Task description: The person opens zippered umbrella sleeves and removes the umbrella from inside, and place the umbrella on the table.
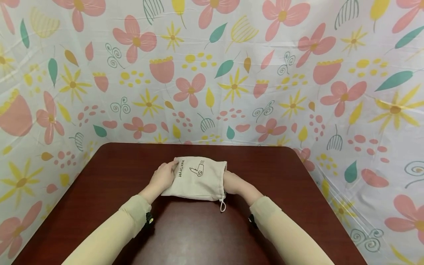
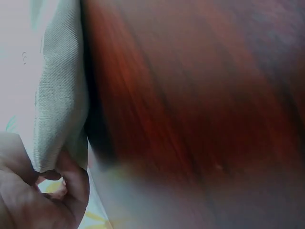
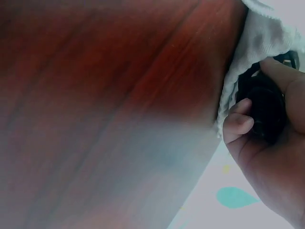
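Note:
A cream cloth drawstring bag (image 1: 202, 186), printed "Hair Dryer" with a small hair dryer drawing, lies on its side with its mouth to the right. My left hand (image 1: 163, 178) pinches its closed end, and in the left wrist view thumb and finger meet at the bag's corner. The fingers of my right hand (image 1: 234, 183) are inside the mouth, hidden from the head view. In the right wrist view they curl round a black object (image 3: 269, 112), which sits mostly within the cloth; its kind I cannot tell. A white drawstring loop (image 1: 223, 205) hangs from the mouth's near corner.
The dark red-brown wooden table (image 1: 185, 239) carries the bag near its far edge. Behind and at both sides hangs a white curtain (image 1: 205, 55) with pink, yellow and green flower and leaf prints. Both forearms wear cream sleeves (image 1: 106, 232) with dark wrist devices.

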The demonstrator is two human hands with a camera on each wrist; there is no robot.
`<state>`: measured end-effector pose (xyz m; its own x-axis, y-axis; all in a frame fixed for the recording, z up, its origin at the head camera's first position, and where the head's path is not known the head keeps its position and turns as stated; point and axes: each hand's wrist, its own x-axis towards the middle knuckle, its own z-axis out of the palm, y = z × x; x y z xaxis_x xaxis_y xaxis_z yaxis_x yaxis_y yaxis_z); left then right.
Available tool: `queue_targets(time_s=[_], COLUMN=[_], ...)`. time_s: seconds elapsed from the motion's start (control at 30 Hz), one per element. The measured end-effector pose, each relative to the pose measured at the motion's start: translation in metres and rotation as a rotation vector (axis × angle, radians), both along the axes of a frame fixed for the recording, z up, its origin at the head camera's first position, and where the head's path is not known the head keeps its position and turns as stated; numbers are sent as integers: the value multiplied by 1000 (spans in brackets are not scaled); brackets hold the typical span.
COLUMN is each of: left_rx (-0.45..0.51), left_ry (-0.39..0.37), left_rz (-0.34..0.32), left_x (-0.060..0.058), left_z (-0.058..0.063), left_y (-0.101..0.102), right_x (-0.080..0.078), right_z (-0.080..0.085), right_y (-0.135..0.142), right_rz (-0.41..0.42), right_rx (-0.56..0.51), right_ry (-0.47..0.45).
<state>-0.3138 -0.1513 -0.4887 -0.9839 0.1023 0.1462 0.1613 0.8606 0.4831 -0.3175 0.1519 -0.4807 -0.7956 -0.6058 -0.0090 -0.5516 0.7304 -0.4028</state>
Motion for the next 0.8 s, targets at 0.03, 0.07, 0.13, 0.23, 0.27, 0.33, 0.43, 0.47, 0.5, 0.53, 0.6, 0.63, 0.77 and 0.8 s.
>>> queue_targets(time_s=[0.03,0.07,0.13,0.23,0.27,0.33,0.43,0.47,0.5,0.53,0.6,0.63,0.77,0.8], left_rx=[-14,-22,-33,-49,-55,-65,-75,-77,-78,-81,-93,-102,-150,-163], left_ry=[10,19,35,47,46,42,37,35,33,31,26,24,-18,-36], left_rz=[6,10,13,12,12,11,10,11,12,13,11,8,-9,-14], left_x=[1,3,5,8,9,10,10,10,10,10,10,10,11,12], left_z=[0,-1,-1,0,0,1,1,0,0,0,0,0,0,1], left_y=[0,0,0,-2,-2,-3,-5,-5,-6,-6,-7,-7,-9,-9], right_x=[1,2,3,4,5,5,7,8,10,11,14,15,20,21], right_z=[-1,-1,-2,-4,-4,-5,-2,-1,1,2,4,4,6,5], right_y=[1,2,4,6,8,10,14,16,17,18,19,19,18,17], right_rz=[-1,-6,-25,-27,-29,-39,-70,-86,-98,-106,-125,-135,-162,-168], right_rx=[-5,-15,-32,-57,-61,-52,-42,-29,-22,-11,29,58,196,225], right_ry=[11,4,-11,-5,-3,-2,-19,-25,-28,-24,-16,-13,2,8])
